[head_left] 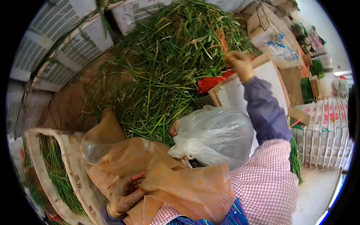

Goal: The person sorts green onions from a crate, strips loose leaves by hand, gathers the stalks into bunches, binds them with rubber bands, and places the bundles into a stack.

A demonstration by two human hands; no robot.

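My right hand (240,65) reaches out to the far right, its fingers closed on a thin bunch of orange strips (221,40). Beneath and beyond it spreads a large heap of loose green leafy stalks (161,71). Down in my lap, my left hand (127,193) rests on a translucent brown plastic apron (187,183), thumb and fingers apart, with nothing visible in them. A clear plastic bag (217,135) covers part of my right side near the knee. Red netting (212,83) lies close below my right hand, beside a white board (266,80).
White plastic crates (78,48) line the back left. At the lower left, a crate (71,157) holds long green stalks (60,168). A clear-sided box (275,37) stands at the upper right, and stacked white crates (324,131) are on the right.
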